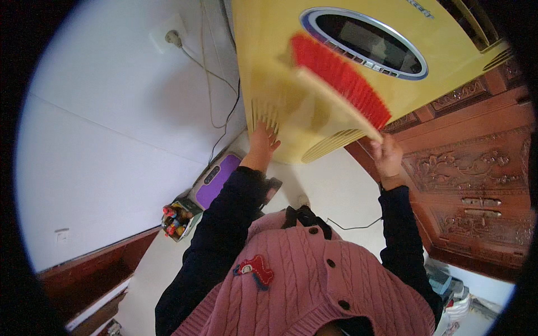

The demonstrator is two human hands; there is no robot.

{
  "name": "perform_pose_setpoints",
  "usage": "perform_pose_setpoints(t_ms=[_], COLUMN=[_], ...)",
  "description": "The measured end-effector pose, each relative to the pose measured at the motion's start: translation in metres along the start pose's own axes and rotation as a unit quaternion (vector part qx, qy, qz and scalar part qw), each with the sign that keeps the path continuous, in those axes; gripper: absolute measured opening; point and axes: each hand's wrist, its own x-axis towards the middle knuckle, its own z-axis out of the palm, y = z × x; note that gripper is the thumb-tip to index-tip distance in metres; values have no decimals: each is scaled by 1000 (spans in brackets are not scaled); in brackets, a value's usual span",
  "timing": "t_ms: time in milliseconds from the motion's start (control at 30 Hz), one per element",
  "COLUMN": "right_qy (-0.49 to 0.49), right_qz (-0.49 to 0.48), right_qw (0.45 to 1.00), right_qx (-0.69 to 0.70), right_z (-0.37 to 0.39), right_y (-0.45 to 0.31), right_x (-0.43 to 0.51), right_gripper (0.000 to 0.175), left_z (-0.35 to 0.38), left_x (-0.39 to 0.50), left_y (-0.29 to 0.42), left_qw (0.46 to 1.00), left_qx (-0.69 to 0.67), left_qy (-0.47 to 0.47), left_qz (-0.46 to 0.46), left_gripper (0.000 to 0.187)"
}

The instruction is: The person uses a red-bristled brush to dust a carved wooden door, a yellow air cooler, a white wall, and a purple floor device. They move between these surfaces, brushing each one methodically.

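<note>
A yellow floor-standing air conditioner rises before me, with an oval dark display panel set in its front. In my right hand is the wooden handle of a bed brush with red bristles. The brush is slightly blurred, its bristles turned toward the front just below the display; whether they touch it I cannot tell. My left hand has its fingers spread against the slatted vent at the unit's lower left and holds nothing.
To the right stands a carved reddish wooden cabinet. A plug in a wall socket trails cables down the white wall. Low on the left are a purple bathroom-type scale and a box of small items. A thin cable crosses the floor.
</note>
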Motion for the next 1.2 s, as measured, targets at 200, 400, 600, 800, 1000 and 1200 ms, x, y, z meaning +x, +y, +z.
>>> perform_pose_setpoints(t_ms=[200,400,600,800,1000,1200], right_qy=[-358,-487,-303,-246,-401,-451], right_qz=[-16,13,-10,-64,-44,-34], right_qw=[932,867,950,951,915,890], right_qx=[-61,-106,81,174,3,-56], right_z=[67,77,-10,-9,77,121], right_y=[55,116,159,173,186,169], right_x=[-62,-71,-27,-48,-107,-107], right_gripper=[35,44,42,40,37,39], left_z=[18,40,42,58,66,65], left_x=[-9,-25,-37,-41,-53,-60], left_y=[-26,-91,-128,-153,-166,-178], left_qw=[997,988,987,993,992,992], left_qx=[-50,-6,-51,-39,-9,0], left_qy=[56,155,151,110,123,116], left_qz=[24,-20,6,0,-21,-42], left_gripper=[71,76,75,75,75,73])
